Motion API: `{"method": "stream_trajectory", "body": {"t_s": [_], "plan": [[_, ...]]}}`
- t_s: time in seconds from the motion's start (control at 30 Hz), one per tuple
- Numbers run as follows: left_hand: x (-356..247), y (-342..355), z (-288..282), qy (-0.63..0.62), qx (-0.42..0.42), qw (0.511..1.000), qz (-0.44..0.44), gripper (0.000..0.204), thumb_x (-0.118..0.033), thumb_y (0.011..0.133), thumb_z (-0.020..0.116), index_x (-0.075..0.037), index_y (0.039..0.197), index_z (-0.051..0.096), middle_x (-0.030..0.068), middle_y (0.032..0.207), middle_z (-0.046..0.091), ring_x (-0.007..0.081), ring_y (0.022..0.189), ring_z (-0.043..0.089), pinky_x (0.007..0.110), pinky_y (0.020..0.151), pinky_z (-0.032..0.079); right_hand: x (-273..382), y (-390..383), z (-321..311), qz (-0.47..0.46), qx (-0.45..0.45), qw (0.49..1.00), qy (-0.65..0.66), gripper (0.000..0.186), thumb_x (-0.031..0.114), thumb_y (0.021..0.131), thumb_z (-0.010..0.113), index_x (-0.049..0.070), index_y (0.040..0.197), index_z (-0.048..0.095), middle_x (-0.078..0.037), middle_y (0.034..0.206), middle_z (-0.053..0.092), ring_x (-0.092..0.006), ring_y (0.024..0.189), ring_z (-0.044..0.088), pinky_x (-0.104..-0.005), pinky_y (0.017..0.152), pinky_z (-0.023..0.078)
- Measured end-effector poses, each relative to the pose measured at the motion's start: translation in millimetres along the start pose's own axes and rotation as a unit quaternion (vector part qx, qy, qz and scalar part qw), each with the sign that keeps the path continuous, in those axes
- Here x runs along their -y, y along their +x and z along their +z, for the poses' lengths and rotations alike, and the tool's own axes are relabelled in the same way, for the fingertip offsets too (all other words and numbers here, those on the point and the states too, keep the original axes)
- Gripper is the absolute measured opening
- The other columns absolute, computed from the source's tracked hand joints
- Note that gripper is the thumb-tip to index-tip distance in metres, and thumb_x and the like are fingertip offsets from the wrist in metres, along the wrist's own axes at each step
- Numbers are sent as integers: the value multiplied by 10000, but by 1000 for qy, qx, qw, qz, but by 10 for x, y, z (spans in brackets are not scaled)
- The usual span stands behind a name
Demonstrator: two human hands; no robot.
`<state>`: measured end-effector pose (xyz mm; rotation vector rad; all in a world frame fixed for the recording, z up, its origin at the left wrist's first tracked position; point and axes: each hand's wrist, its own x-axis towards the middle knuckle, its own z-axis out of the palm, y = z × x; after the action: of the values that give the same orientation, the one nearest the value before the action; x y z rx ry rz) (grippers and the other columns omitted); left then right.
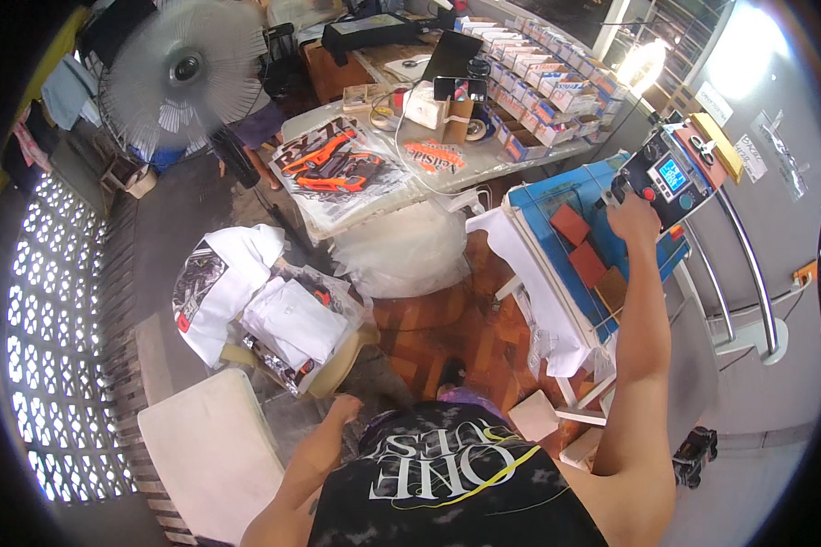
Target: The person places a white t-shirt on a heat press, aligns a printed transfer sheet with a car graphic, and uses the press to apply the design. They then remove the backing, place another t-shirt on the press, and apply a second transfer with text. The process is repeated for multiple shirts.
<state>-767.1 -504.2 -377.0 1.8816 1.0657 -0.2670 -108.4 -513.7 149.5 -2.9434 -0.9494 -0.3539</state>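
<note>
At the right, my right hand [634, 219] is closed round the black handle [619, 189] beside a control box with a lit blue display [672, 176]; the machine looks like a heat press. Under my hand lies a blue-topped stand [543, 196]. Reddish-brown flat blocks [570, 223] rest on it, and white cloth [556, 333] hangs down its near side. My left hand [345, 408] hangs low by my body, fingers curled, with nothing seen in it. Nearest to it are folded white shirts [294, 319] in clear plastic on a chair.
A table [324, 123] ahead bears an orange-and-black printed sheet [337, 169], an orange sticker [433, 157] and a phone [461, 88]. Rows of small boxes [556, 87] stand behind. A fan [187, 68] is at far left, a white padded seat [212, 456] near left, metal rails [748, 264] at right.
</note>
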Motion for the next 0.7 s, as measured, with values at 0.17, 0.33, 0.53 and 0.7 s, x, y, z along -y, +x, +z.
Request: {"method": "stream_trajectory", "body": {"t_s": [0.17, 0.33, 0.53, 0.7], "plan": [[327, -487, 175, 322, 128, 934, 85, 193, -220, 735, 662, -65, 805, 754, 169, 872, 735, 367, 874, 713, 488, 745, 572, 72, 59, -76, -5, 30, 999, 8, 433, 396, 853, 634, 57, 1111, 710, -241, 1118, 712, -400, 1084, 679, -491, 945, 532], [445, -1009, 293, 325, 93, 922, 188, 211, -247, 719, 673, -40, 737, 710, 188, 839, 721, 371, 797, 698, 472, 678, 556, 21, -26, 86, 10, -27, 999, 36, 404, 395, 879, 609, 68, 1105, 681, -211, 1074, 727, -385, 1028, 697, -482, 906, 546], [-130, -585, 370, 157, -27, 972, 172, 253, -250, 795, 602, -21, 718, 674, 218, 862, 707, 396, 805, 685, 479, 696, 551, -91, -56, 199, -45, -108, 990, 73, 343, 353, 894, 613, 60, 1066, 664, -191, 1011, 736, -361, 923, 724, -464, 830, 572], [-1149, 51, 66, 112, -75, 990, -28, 290, -244, 849, 558, -18, 896, 734, 231, 1005, 716, 400, 951, 691, 487, 838, 549, -160, -39, 238, -66, -115, 986, 99, 338, 352, 876, 659, 38, 999, 654, -177, 952, 740, -337, 874, 736, -454, 764, 589]]}}
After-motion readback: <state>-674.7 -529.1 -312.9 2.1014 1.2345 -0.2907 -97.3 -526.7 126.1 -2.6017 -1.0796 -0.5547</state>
